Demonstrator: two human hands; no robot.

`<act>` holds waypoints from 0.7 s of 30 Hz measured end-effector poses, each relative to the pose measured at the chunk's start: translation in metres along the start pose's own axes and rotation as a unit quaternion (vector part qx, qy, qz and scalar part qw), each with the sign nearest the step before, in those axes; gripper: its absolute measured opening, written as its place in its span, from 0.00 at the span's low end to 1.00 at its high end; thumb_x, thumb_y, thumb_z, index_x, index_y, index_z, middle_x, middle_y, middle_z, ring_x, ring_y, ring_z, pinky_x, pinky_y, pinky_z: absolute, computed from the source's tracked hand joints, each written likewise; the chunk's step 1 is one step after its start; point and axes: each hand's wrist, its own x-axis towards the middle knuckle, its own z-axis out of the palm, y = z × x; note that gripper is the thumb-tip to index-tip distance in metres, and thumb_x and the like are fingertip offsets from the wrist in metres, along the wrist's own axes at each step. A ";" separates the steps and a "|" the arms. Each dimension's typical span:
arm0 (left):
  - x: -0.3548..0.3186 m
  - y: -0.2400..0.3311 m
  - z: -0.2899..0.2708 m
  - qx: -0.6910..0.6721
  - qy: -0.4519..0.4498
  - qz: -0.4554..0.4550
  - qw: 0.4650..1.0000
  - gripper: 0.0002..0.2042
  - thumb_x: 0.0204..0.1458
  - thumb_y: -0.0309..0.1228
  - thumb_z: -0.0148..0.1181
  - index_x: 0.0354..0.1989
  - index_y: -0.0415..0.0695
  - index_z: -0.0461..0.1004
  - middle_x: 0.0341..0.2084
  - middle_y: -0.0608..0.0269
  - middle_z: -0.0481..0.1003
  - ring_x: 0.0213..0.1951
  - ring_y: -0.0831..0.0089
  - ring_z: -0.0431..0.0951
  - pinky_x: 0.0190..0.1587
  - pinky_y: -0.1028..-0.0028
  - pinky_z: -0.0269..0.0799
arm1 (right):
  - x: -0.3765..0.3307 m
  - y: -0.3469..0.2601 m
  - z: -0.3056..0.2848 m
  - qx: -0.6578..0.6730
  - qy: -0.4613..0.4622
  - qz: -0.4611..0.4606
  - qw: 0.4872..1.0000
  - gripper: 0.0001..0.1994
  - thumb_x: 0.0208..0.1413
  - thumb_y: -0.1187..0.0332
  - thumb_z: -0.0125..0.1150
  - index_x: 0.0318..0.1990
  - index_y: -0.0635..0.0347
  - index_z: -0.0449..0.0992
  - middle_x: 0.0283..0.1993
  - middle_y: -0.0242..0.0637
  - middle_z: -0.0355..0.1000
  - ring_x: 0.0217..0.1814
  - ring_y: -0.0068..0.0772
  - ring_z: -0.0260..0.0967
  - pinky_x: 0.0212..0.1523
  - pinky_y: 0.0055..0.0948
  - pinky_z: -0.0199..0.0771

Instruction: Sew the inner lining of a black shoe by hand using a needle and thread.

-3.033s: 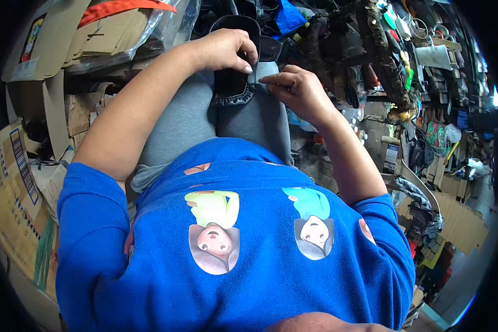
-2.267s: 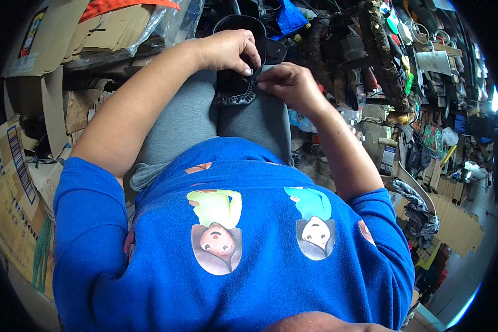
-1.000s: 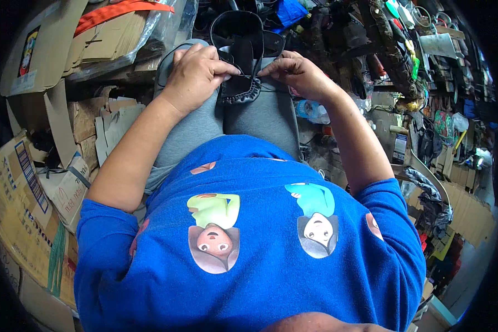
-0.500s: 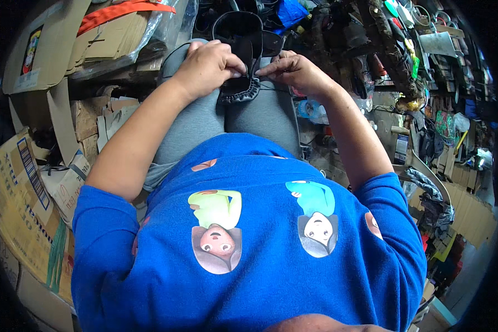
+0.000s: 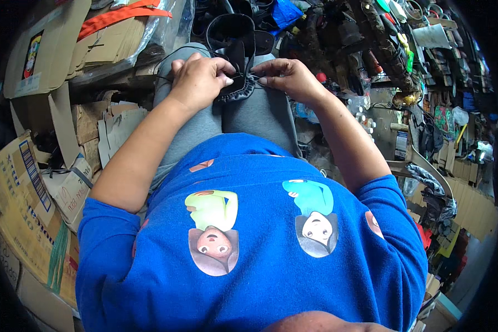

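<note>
A black leather shoe or boot piece point(image 5: 235, 97) with a puckered, gathered toe edge lies over my grey-clad thighs point(image 5: 252, 119). Its dark opening and upright flaps point away from me. At its left side, my left hand point(image 5: 198, 83) is closed, thumb and forefinger pinched by the gathered seam. Opposite it, my right hand point(image 5: 294, 80) pinches with thumb and forefinger at the right side of the seam. Thin dark thread shows between the fingertips and over my thighs. Whether a needle is in the fingers is too small to tell.
Flattened cardboard point(image 5: 113, 47) with an orange strap point(image 5: 124, 15) is stacked at the far left, near an open carton point(image 5: 50, 47). A blue bag point(image 5: 285, 14) lies beyond the shoe. A crowded rack of tools and a white thread spool point(image 5: 430, 36) stand at the far right.
Both hands have shifted slightly, with the right fingers now bent into a pinch rather than pointing at the seam. The shoe has moved a little to the left.
</note>
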 end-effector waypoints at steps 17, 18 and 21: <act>0.031 0.001 -0.017 0.033 -0.062 0.110 0.991 0.08 0.45 0.36 0.62 0.31 0.48 0.77 0.26 0.65 0.76 0.39 0.66 0.73 0.48 0.61 0.58 | 0.024 -0.019 -0.012 -0.078 -0.054 0.027 0.995 0.07 0.48 0.70 0.67 0.32 0.63 0.77 0.31 0.27 0.74 0.34 0.16 0.67 0.39 0.19 0.67; 0.029 0.001 -0.022 0.052 -0.073 0.108 0.990 0.07 0.45 0.35 0.61 0.31 0.48 0.77 0.27 0.65 0.76 0.41 0.64 0.72 0.48 0.60 0.59 | 0.024 -0.012 -0.021 -0.045 -0.058 0.015 0.997 0.06 0.49 0.70 0.67 0.31 0.62 0.76 0.30 0.27 0.73 0.34 0.16 0.67 0.39 0.19 0.66; 0.017 -0.004 -0.026 0.072 -0.061 0.110 0.989 0.05 0.48 0.33 0.58 0.31 0.48 0.76 0.28 0.63 0.76 0.41 0.62 0.72 0.46 0.59 0.62 | 0.014 -0.007 -0.032 0.005 -0.045 0.041 0.998 0.07 0.50 0.68 0.66 0.30 0.59 0.76 0.28 0.24 0.70 0.34 0.16 0.65 0.40 0.19 0.63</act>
